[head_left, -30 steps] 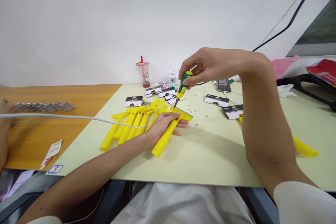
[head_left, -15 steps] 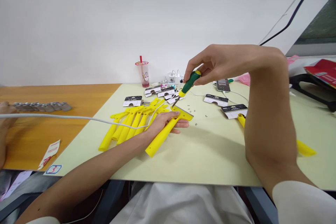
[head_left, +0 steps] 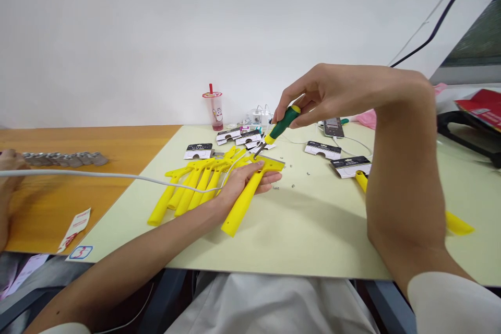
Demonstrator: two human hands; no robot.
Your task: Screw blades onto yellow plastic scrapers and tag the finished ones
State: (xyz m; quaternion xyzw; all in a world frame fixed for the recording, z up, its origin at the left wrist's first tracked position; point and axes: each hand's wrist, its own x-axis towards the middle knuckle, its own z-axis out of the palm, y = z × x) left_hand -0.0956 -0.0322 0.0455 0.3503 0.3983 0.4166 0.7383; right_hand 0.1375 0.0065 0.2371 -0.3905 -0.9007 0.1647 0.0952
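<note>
My left hand [head_left: 245, 180] holds a yellow scraper [head_left: 243, 203] by its neck, thumb on top and fingers beneath, the handle slanting toward me. A metal blade edge shows along the far side of its head. Above it, my right hand [head_left: 309, 96] grips a green and yellow screwdriver [head_left: 282, 124], tilted, its tip down at the left end of the scraper's head. Whether the tip sits in a screw is too small to tell. Left of my left hand lies a pile of yellow scrapers [head_left: 199, 182]. Several tiny metal screws [head_left: 293, 186] are scattered to the right of the scraper head.
Black and white cards [head_left: 198, 151] lie behind the pile, with more [head_left: 322, 150] to the right. Further back stand a drink cup [head_left: 217, 112] and a phone [head_left: 333, 128]. A white cable [head_left: 117, 175] crosses on the left. Another person's hand [head_left: 11, 162] is at far left.
The scraper in my left hand has turned slightly, its handle end shifting right and its head tipping. The screwdriver has swung a little, its tip moving slightly left.
</note>
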